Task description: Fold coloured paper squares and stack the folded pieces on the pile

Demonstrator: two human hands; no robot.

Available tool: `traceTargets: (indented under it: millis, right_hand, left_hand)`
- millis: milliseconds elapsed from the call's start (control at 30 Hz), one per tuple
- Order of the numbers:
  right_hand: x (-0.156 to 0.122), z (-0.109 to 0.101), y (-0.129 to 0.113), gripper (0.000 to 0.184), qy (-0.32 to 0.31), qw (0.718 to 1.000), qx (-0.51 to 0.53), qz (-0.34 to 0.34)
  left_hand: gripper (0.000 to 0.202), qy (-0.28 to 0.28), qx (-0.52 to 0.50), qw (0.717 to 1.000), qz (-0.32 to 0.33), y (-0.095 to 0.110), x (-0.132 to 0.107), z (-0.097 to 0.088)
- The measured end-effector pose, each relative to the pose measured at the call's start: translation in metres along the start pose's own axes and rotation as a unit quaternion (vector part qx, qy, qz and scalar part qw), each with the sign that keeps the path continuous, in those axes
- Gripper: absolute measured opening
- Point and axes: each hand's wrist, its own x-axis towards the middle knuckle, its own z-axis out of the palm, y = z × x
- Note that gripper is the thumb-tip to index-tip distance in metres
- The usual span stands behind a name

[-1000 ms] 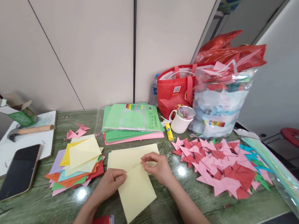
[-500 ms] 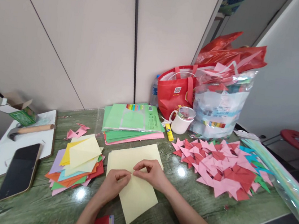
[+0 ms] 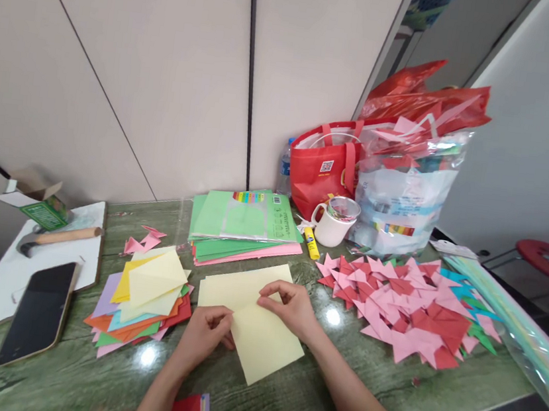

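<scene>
A pale yellow square sheet of paper (image 3: 264, 347) is pinched between both of my hands, one corner pointing down toward me. My left hand (image 3: 207, 334) grips its left corner with thumb and fingers. At its upper edge my right hand (image 3: 289, 309) pinches it between thumb and forefinger. Just behind, more pale yellow sheets (image 3: 224, 287) lie on the table, partly covered by my hands and the held sheet. To the left is a pile of coloured paper squares (image 3: 155, 284), with a pale yellow one on top.
Folded pink and red paper pieces (image 3: 403, 301) are heaped at right. Behind stand a white mug (image 3: 330, 229), a yellow glue stick (image 3: 312, 243), a red bag (image 3: 321, 171) and packs of green paper (image 3: 247, 219). A phone (image 3: 36, 313) and a wooden-handled tool (image 3: 63, 237) lie at left.
My right hand has moved up and right, away from my left hand. My left hand has shifted slightly left, and the held sheet's lower corner has risen and moved right.
</scene>
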Motion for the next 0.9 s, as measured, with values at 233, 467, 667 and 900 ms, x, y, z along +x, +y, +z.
traceTargets:
  millis: [233,467,667,900]
  right_hand:
    - [0.007,-0.016,0.005,0.018,0.075,0.997,0.003,0.012]
    - [0.004,-0.008,0.0,0.022,0.014,0.999,0.049,0.014]
    - [0.006,-0.002,0.003,0.041,0.054,0.977,0.19,0.079]
    - [-0.002,0.015,0.016,0.021,0.003,0.992,-0.048,-0.12]
  left_hand:
    - [0.025,0.057,-0.074,0.996,0.014,0.001,0.001,-0.012]
    - [0.03,-0.021,-0.026,0.999,-0.005,-0.004,0.0,0.005]
    - [0.024,0.143,-0.139,0.979,0.043,-0.006,0.005,-0.004]
    - [0.02,0.496,-0.329,0.772,0.221,-0.004,0.013,-0.029]
